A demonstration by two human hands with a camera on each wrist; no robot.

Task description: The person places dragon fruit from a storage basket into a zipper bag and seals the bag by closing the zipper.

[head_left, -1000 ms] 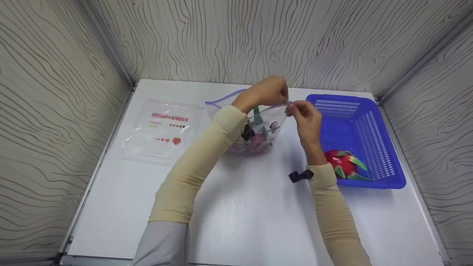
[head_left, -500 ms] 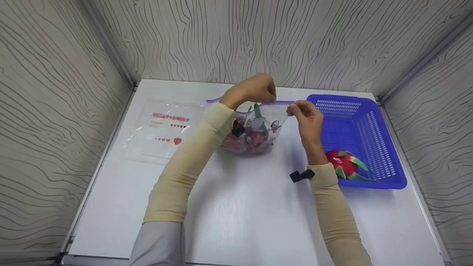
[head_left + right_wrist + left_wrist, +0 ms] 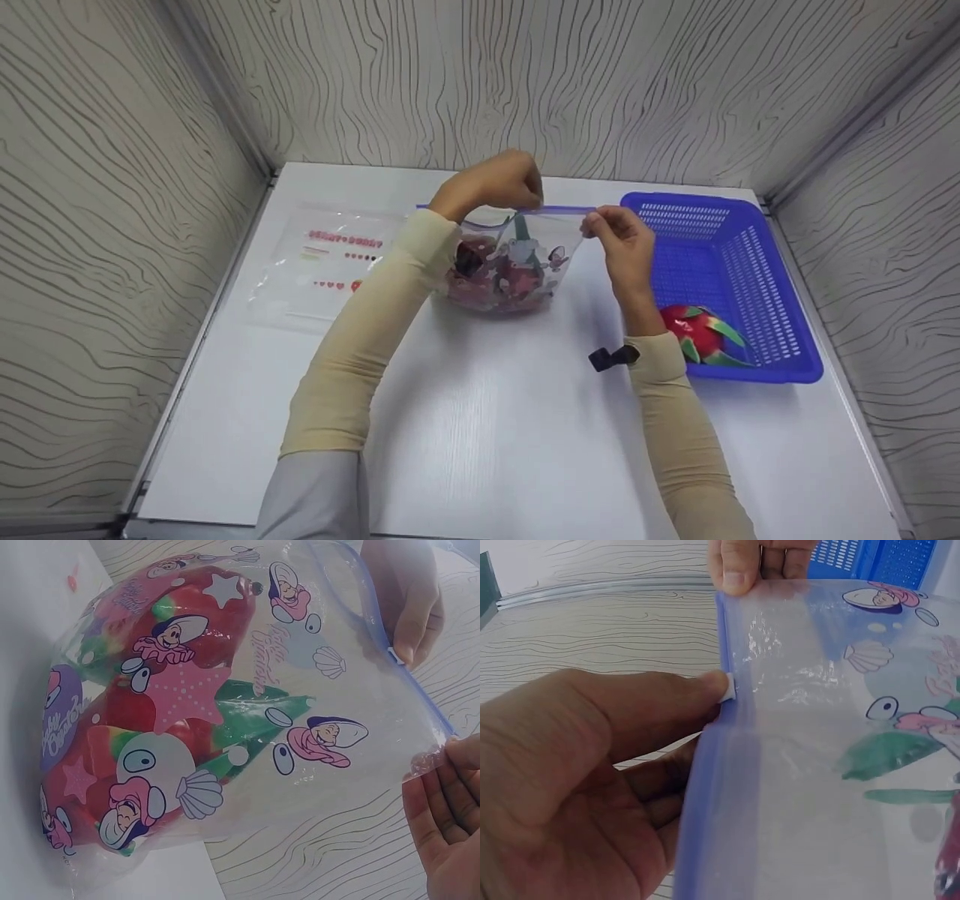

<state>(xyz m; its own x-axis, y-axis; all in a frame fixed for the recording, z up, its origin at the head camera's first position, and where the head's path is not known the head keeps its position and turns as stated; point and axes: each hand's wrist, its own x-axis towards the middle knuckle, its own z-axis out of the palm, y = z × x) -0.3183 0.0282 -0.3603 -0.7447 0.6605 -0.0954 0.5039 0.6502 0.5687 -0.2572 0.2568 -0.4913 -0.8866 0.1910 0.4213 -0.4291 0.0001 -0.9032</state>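
A clear printed zip bag (image 3: pixel 532 259) with a purple zip edge stands near the table's back, bulging at its base. Through its film in the right wrist view show red fruit (image 3: pixel 135 720) with green pointed leaves, like dragon fruit; how many I cannot tell. My left hand (image 3: pixel 491 180) pinches the small white slider (image 3: pixel 728 687) partway along the zip. The zip looks closed from the slider to the right corner, while the stretch on the left gapes. My right hand (image 3: pixel 626 247) pinches the bag's upper right corner between thumb and finger.
On the right stands a blue basket (image 3: pixel 806 352) holding one red and green dragon fruit (image 3: pixel 694 330). A flat clear bag (image 3: pixel 330 262) with red print lies left on the white table (image 3: pixel 480 450). Patterned walls (image 3: pixel 480 82) enclose the back and sides.
My left hand has slid leftward along the zip with the slider, away from the right corner. The zip edge behind it now lies straight. My right hand has barely moved.
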